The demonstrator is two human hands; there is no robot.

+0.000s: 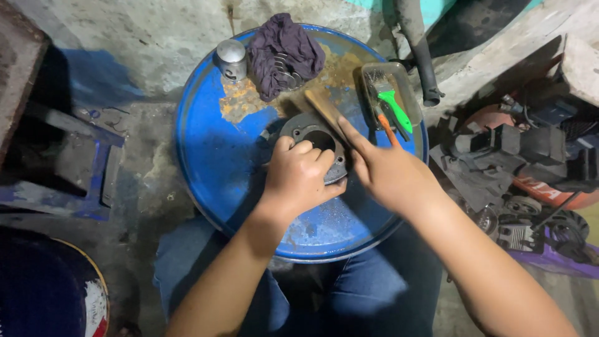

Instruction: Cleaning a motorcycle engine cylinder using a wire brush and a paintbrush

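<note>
Item: round grey metal part with a central bore, lying flat near the middle of a blue drum lid that serves as the worktop. Its flat face is turned up, which leaves the bore and rim open to reach from above. Left hand: fingers curled together over the near edge of the part, pressing it down, apparently to keep it from sliding on the lid. Right hand: fingers closed around a flat wooden stick, forefinger laid straight along it; the stick slants up and to the left across the part's far right rim, a hold that seems meant to guide the tip closely. Whether the tip touches the metal cannot be told. Just beyond the right hand: a shallow rectangular tray at the lid's right edge, holding a green-handled brush and an orange-handled tool, both within easy reach. At the lid's far edge: a crumpled dark purple rag lying over some coiled springs, and, to its left, a short shiny metal cylinder standing upright. Rusty patches show where the lid's paint is gone. The person sits with knees in blue jeans on either side of the drum. To the right, on the floor, dark engine pieces lie in a heap.
</note>
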